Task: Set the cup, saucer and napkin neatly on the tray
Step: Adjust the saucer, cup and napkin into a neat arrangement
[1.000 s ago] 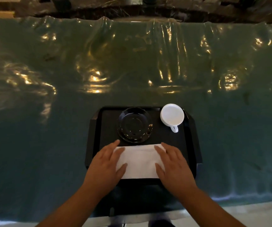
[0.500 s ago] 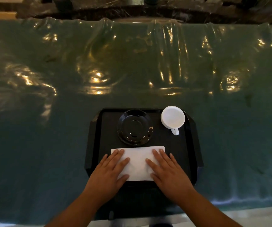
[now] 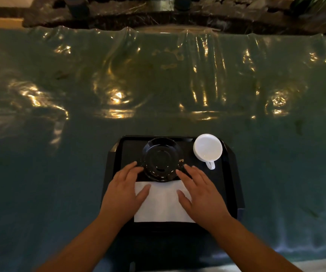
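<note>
A black tray (image 3: 230, 173) lies on the table in front of me. On it, a black saucer (image 3: 161, 159) sits at the far middle and a white cup (image 3: 207, 147) stands at the far right, handle towards me. A white folded napkin (image 3: 163, 203) lies flat on the near half of the tray. My left hand (image 3: 123, 192) rests over the napkin's left edge, fingers spread and reaching to the saucer's left rim. My right hand (image 3: 201, 195) covers the napkin's right edge, its fingertips beside the saucer's right rim. Neither hand grips anything.
The table is covered with a teal cloth under wrinkled clear plastic (image 3: 158, 85) that glints with light. A dark stone ledge (image 3: 177, 14) runs along the far side. The table's near edge (image 3: 315, 266) shows at bottom right.
Both hands slid forward over the napkin, from flat on its middle to its far corners, fingertips now at the saucer's rim. Napkin, saucer and cup kept their places.
</note>
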### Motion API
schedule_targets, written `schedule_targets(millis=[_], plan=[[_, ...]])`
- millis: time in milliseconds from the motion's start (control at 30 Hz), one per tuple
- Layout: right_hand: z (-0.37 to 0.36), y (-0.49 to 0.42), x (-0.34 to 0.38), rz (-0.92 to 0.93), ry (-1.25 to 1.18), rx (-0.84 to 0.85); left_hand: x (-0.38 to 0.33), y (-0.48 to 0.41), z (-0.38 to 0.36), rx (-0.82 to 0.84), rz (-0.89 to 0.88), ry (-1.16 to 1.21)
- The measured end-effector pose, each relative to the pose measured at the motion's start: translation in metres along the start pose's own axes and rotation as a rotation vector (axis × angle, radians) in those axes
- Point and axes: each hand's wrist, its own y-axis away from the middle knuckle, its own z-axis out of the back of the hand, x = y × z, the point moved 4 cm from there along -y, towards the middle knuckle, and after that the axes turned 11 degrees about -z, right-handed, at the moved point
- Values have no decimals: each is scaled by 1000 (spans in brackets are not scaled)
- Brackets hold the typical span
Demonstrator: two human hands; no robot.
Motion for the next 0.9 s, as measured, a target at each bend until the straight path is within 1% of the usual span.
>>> schedule_targets(millis=[100,200,300,467,733,833,900], plan=[[0,-22,11,55,71,73,0,-24,3,44,107,85],[-6,-34,16,87,161,130,0,-36,0,169,78,4],[-10,-36,18,106,212,110,2,-39,-2,210,44,-108],[-9,-40,17,95,232,62,0,-44,-2,218,33,-161],[-5,-53,20,79,235,21,-5,-51,1,191,52,-155],[10,-48,21,84,127,-67,-11,-50,9,78,28,-182],[27,-45,12,68,26,-164,-21,-55,11,24,-13,-182]])
